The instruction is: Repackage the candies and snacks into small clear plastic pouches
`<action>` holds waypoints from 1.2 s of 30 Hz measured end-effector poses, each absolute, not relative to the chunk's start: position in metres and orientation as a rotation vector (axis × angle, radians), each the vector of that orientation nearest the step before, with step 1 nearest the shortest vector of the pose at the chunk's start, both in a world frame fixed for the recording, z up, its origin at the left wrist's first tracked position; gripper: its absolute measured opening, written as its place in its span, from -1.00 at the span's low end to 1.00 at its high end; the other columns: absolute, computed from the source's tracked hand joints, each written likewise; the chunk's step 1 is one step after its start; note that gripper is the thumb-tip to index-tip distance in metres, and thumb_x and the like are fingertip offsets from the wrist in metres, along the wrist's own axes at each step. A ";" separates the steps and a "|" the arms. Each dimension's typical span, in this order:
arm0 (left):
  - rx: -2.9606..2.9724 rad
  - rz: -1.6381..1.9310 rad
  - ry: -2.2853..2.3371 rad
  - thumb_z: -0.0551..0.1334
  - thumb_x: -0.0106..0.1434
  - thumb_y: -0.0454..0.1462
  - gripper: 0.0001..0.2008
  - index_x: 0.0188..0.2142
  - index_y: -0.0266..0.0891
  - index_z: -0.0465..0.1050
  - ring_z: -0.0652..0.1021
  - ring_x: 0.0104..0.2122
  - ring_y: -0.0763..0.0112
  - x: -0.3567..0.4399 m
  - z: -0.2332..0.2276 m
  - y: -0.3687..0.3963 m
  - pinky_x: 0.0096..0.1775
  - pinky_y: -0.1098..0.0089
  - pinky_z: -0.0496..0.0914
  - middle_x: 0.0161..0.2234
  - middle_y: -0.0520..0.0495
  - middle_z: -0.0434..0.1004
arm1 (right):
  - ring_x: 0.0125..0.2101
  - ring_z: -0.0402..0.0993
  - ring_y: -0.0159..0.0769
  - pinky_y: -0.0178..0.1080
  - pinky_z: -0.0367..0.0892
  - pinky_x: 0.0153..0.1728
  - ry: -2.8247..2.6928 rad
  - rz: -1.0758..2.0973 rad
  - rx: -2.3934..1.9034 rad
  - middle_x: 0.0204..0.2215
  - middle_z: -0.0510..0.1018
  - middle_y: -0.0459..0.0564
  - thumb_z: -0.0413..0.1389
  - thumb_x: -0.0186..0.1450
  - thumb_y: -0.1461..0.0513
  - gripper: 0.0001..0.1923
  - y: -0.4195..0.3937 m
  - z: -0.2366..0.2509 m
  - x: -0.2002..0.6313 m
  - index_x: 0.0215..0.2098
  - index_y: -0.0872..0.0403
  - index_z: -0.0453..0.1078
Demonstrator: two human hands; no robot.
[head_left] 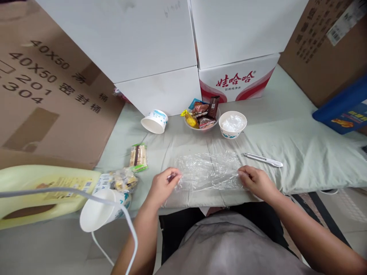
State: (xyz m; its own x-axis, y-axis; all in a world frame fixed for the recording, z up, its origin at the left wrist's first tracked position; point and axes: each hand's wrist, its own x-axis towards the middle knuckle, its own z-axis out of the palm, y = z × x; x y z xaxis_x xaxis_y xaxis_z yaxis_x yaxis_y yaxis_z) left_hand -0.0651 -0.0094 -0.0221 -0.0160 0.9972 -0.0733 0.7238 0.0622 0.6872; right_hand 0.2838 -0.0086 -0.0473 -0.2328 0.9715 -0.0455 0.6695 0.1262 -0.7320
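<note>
A clear, crinkled plastic sheet (210,172) is stretched out over the pale green cloth surface. Its left edge is pinched between the thumb and fingers of my left hand (166,185). At the opposite edge, my right hand (256,181) grips the same sheet with curled fingers. Just beyond my right hand lies a white utility knife (263,159). Behind the sheet stands a clear bowl (201,130) filled with wrapped snacks. To its right is a paper bowl (232,134) with crumpled clear plastic inside. Whether the sheet is one layer or a bag, I cannot tell.
A tipped paper bowl (155,121), a wrapped snack bar (138,156) and a packet of small pieces (124,180) lie at left. Nearby are another paper bowl (99,210), a yellow jug (57,183) and a grey cable (130,225). White boxes (160,91) stand behind; a blue container (341,114) sits right.
</note>
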 end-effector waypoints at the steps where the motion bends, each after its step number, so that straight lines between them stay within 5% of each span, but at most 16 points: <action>1: 1.688 0.699 1.860 0.21 0.19 -0.10 -0.77 -0.26 -0.18 0.48 0.54 -0.44 0.40 -0.061 -0.027 0.000 -0.32 0.43 0.41 -0.45 0.04 0.54 | -0.38 0.52 -0.24 -0.24 0.34 -0.35 -1.965 0.802 -1.636 -0.40 0.60 -0.04 -0.07 0.38 0.12 -0.73 -0.003 -0.051 0.279 -0.29 0.03 0.43; 5: 1.667 0.685 2.116 0.27 0.16 -0.18 -0.70 -0.10 -0.18 0.45 0.57 -0.37 0.34 -0.045 -0.049 0.029 -0.24 0.37 0.41 -0.40 0.02 0.55 | -0.30 0.56 -0.15 -0.21 0.32 -0.35 -2.032 0.458 -1.811 -0.27 0.63 0.03 -0.06 0.37 0.16 -0.74 0.011 -0.067 0.265 -0.15 0.05 0.44; 11: 1.818 0.589 2.260 0.27 0.20 -0.21 -0.59 0.03 -0.27 0.38 0.56 -0.30 0.22 -0.045 -0.070 0.030 -0.20 0.27 0.41 -0.33 -0.09 0.52 | -0.44 0.53 -0.11 -0.18 0.28 -0.46 -2.024 0.286 -1.926 -0.38 0.61 0.04 -0.01 0.37 0.14 -0.63 0.018 -0.073 0.267 0.07 0.13 0.33; 17: 2.317 1.089 2.240 0.18 0.28 -0.22 -0.76 -0.11 -0.29 0.46 0.48 -0.09 0.14 -0.043 -0.052 0.012 -0.02 0.16 0.36 -0.15 -0.24 0.45 | -0.21 0.47 -0.11 -0.11 0.33 -0.15 -2.078 0.037 -1.491 -0.25 0.58 0.13 -0.04 0.40 0.14 -0.69 0.018 -0.052 0.259 -0.06 0.15 0.41; 21: 2.618 0.630 1.773 0.14 0.33 -0.21 -0.71 -0.01 -0.23 0.46 0.41 0.09 0.12 -0.017 -0.055 0.011 0.12 0.12 0.28 0.00 -0.23 0.48 | 0.10 0.33 -0.05 0.02 0.17 0.11 -2.444 0.113 -1.177 0.06 0.49 0.15 -0.05 0.41 0.07 -0.59 0.019 -0.061 0.224 0.11 0.11 0.36; 24: 2.564 0.237 1.737 0.14 0.32 -0.06 -0.45 0.26 -0.16 0.20 0.14 0.30 -0.02 -0.014 -0.071 0.011 0.24 -0.10 0.07 0.30 -0.20 0.17 | 0.29 0.03 0.10 0.21 -0.06 0.22 -2.615 0.143 -1.222 0.28 0.23 0.16 -0.02 0.35 -0.11 -0.32 0.023 -0.080 0.215 0.28 0.12 0.18; 29: 2.378 0.136 1.989 0.10 0.32 0.05 -0.27 0.35 -0.22 -0.01 -0.01 0.35 -0.10 -0.059 -0.088 -0.006 0.24 -0.20 -0.01 0.38 -0.28 -0.08 | 0.33 -0.09 0.11 0.26 -0.14 0.24 -2.612 0.117 -1.411 0.34 0.10 0.17 -0.03 0.32 -0.16 -0.21 0.019 -0.093 0.249 0.35 0.13 0.05; 33: 2.449 0.344 1.879 0.20 0.25 0.01 -0.28 0.28 -0.31 0.13 0.05 0.33 -0.14 -0.087 -0.080 -0.027 0.21 -0.16 0.14 0.32 -0.37 0.05 | 0.33 -0.11 0.16 0.22 -0.04 0.23 -2.539 0.106 -1.340 0.31 0.14 0.27 0.07 0.26 -0.17 -0.17 0.003 -0.083 0.279 0.30 0.16 0.14; 36: 2.541 0.495 1.625 0.20 0.28 -0.20 -0.64 0.05 -0.26 0.37 0.29 0.22 0.05 -0.086 -0.072 -0.034 0.17 0.03 0.29 0.13 -0.25 0.37 | 0.25 0.14 0.03 0.08 0.15 0.18 -2.557 0.237 -1.128 0.18 0.36 0.19 0.11 0.31 -0.03 -0.45 -0.009 -0.075 0.288 0.16 0.09 0.32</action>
State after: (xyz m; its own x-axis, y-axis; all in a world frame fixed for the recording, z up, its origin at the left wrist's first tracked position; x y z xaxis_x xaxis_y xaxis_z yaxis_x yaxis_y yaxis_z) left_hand -0.0861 -0.0342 -0.0720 0.3834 0.8961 0.2236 0.8685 -0.4322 0.2430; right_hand 0.2884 -0.0088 -0.0755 -0.6296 0.7405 0.2349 0.6847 0.6718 -0.2826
